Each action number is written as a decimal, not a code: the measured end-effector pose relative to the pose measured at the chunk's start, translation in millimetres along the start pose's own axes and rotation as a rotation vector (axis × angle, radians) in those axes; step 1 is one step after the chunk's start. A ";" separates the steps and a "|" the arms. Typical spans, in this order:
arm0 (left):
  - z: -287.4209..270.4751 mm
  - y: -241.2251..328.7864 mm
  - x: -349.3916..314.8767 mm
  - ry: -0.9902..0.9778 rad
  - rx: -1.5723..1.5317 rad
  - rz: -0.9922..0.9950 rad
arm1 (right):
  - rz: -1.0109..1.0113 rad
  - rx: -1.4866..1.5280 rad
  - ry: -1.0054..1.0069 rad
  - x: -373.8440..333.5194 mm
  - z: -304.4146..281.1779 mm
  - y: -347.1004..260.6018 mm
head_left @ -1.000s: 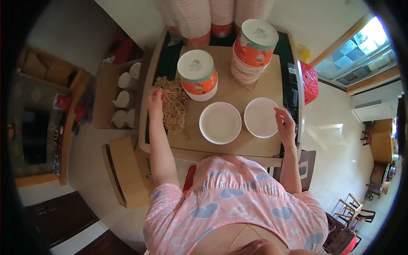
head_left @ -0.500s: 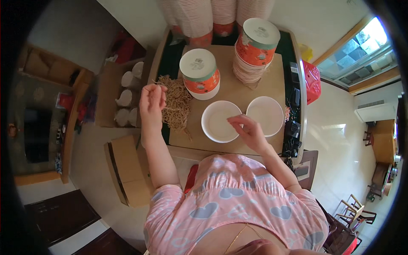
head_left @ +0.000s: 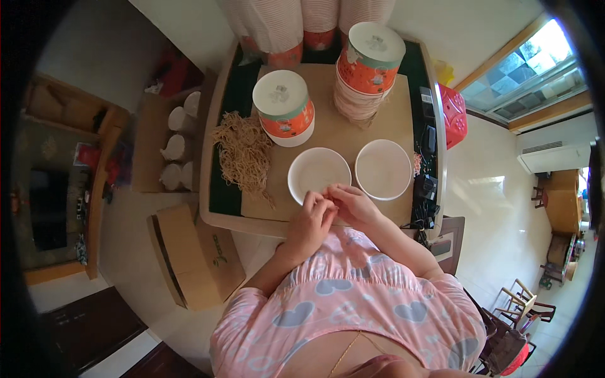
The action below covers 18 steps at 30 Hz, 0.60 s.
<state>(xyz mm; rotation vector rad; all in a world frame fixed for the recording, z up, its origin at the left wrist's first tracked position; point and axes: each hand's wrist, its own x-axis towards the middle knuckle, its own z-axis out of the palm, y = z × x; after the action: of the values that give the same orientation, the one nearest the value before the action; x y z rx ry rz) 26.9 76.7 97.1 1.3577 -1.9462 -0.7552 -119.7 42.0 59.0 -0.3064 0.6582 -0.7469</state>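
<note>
My left hand (head_left: 308, 225) and my right hand (head_left: 355, 205) meet at the near rim of a white paper bowl (head_left: 318, 162). The fingertips of both are pinched together; whatever lies between them is too small or hidden to make out. Just right of that bowl stands a second white paper bowl (head_left: 382, 170), also mouth up. A tangled heap of tan strands (head_left: 244, 154) lies at the left of the table. Behind the bowls, an orange and green paper bucket (head_left: 287, 123) rests upside down, with a white rim beneath it.
At the back right stands a taller upside-down bucket stack (head_left: 367, 69) wrapped with tan strands. Tall wrapped stacks of paper buckets (head_left: 271, 25) line the back. Black chargers (head_left: 427, 187) sit along the right edge. A carton of white cups (head_left: 145, 135) and another cardboard box (head_left: 189, 258) are at left.
My left hand has come from beside the tan strands, right and nearer, to join my right hand. The right hand has shifted slightly nearer and left. The whole view has shifted a little.
</note>
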 end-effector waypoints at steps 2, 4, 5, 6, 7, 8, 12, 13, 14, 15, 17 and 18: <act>8.2 -6.3 -12.2 -0.064 -0.057 -0.083 | 0.001 0.043 0.073 -9.3 -11.0 0.9; 14.1 -13.9 -18.5 -0.125 -0.108 -0.165 | 0.001 0.085 0.140 -16.1 -14.6 -2.6; 16.2 -19.4 -21.3 -0.155 -0.126 -0.158 | -0.026 0.104 0.124 -19.1 -16.2 -4.3; 15.6 -21.1 -22.0 -0.187 -0.145 -0.149 | -0.055 0.124 0.109 -22.2 -17.4 -5.3; 14.2 -22.0 -20.9 -0.191 -0.145 -0.148 | -0.057 0.126 0.111 -24.5 -18.4 -5.4; 12.1 -22.1 -17.8 -0.300 -0.243 -0.155 | -0.070 0.075 0.083 -26.7 -19.0 -5.4; 18.0 -22.1 -14.3 -0.501 -0.349 -0.145 | -0.107 -0.020 0.068 -35.0 -24.3 -10.7; 22.0 -25.8 -14.5 -0.500 -0.350 -0.143 | -0.109 -0.021 0.068 -37.9 -22.9 -13.5; 27.5 -31.6 -14.8 -0.452 -0.381 -0.080 | -0.139 -0.222 0.165 -42.5 -19.9 -17.5; 30.0 -34.6 -13.9 -0.406 -0.413 -0.017 | -0.168 -0.422 0.264 -46.5 -15.4 -20.7; 36.8 -39.7 -1.7 -0.286 -0.402 -0.055 | -0.228 -0.571 0.301 -52.8 -7.4 -26.0; 39.0 -40.6 8.4 -0.166 -0.391 -0.094 | -0.287 -0.719 0.337 -54.5 -5.6 -27.2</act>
<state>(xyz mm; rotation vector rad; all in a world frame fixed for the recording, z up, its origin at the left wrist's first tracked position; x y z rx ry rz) 18.2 60.2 43.3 1.1808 -1.7447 -1.2547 -167.5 61.5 91.9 -0.9619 1.2160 -0.8222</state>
